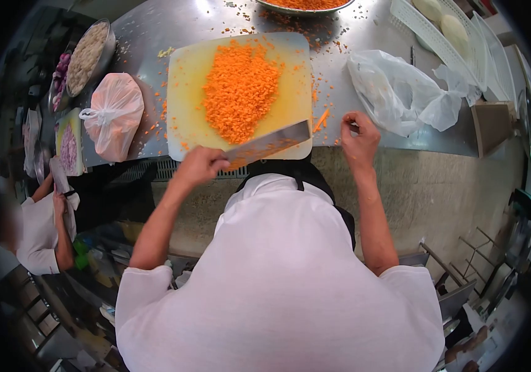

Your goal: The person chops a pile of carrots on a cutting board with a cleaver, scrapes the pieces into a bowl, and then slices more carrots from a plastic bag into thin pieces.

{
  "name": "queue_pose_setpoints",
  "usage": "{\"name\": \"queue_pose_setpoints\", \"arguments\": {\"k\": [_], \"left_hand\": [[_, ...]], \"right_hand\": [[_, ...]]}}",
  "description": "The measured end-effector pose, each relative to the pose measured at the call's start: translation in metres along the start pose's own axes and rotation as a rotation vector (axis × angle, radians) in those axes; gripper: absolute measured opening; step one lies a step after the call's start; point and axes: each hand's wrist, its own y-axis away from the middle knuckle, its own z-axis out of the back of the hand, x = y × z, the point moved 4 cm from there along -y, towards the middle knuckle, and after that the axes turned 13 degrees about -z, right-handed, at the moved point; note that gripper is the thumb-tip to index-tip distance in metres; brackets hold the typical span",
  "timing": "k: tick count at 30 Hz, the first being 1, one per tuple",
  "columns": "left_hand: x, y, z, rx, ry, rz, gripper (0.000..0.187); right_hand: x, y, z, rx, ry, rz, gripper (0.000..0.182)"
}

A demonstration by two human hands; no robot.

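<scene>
My left hand is closed around the handle of a cleaver. Its wide blade lies over the near edge of a white cutting board, with orange bits stuck to it. A long heap of finely chopped carrot covers the middle of the board, and the blade is at its near end. To the right of the board, above the table's front edge, my right hand has its fingers curled into a pinch. Whether anything is between them cannot be made out. Thin carrot strips lie between that hand and the board.
A tied bag of orange pieces and a bowl of pale chopped food stand left. At right are a crumpled plastic bag and a white basket. A metal bowl is behind. A co-worker holds a blade at left.
</scene>
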Motion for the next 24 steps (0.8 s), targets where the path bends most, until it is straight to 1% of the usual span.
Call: {"name": "queue_pose_setpoints", "arguments": {"k": [2,3,5,6,8,9,10,12,13,15,16,17,19,21,22,23,24], "left_hand": [[0.032,-0.003,0.023,-0.002,-0.073,0.132,0.026],[0.037,-0.012,0.032,-0.014,-0.072,0.138,0.026],[0.030,-0.024,0.058,-0.186,-0.397,0.076,0.023],[0.026,-0.024,0.062,-0.198,-0.396,0.082,0.023],[0.007,-0.032,0.076,-0.340,-0.564,-0.050,0.020],[-0.014,-0.032,0.082,-0.362,-0.550,-0.016,0.022],[-0.020,-0.030,0.079,-0.360,-0.547,-0.020,0.022],[-0.024,-0.025,0.082,-0.535,-0.385,-0.043,0.023],[-0.017,-0.025,0.080,-0.540,-0.386,-0.041,0.023],[0.003,-0.030,0.070,-0.432,-0.500,-0.045,0.022],[0.010,-0.029,0.072,-0.437,-0.502,-0.046,0.022],[0.018,-0.028,0.075,-0.399,-0.471,-0.030,0.021],[0.012,-0.037,0.082,-0.349,-0.442,-0.035,0.021],[-0.002,-0.027,0.085,-0.482,-0.379,-0.036,0.021],[0.008,-0.028,0.085,-0.486,-0.384,-0.038,0.021],[0.026,-0.028,0.076,-0.422,-0.442,0.017,0.021],[0.030,-0.029,0.076,-0.358,-0.498,0.071,0.021]], "right_hand": [[0.005,-0.001,-0.004,0.018,0.002,0.016,0.012],[0.008,-0.003,-0.007,0.030,0.005,0.031,0.012],[0.013,-0.005,-0.014,0.047,0.004,0.060,0.012],[0.016,-0.006,-0.017,0.055,0.003,0.079,0.013],[0.021,-0.007,-0.022,0.056,-0.009,0.098,0.012],[0.022,-0.007,-0.022,0.055,-0.018,0.103,0.012],[0.022,-0.006,-0.022,0.051,-0.015,0.100,0.012],[0.022,-0.006,-0.026,0.046,-0.003,0.086,0.012],[0.022,-0.005,-0.029,0.048,-0.004,0.090,0.012],[0.019,-0.002,-0.034,0.045,0.000,0.087,0.012],[0.020,-0.001,-0.035,0.044,-0.001,0.092,0.012],[0.020,-0.001,-0.036,0.058,0.020,0.090,0.011],[0.020,-0.004,-0.037,0.052,0.044,0.077,0.010],[0.018,-0.003,-0.037,0.009,0.003,0.043,0.009],[0.018,-0.005,-0.040,0.007,-0.001,0.048,0.009],[0.016,-0.004,-0.042,0.018,0.000,0.026,0.009],[0.015,-0.002,-0.042,0.028,0.003,0.004,0.009]]}}
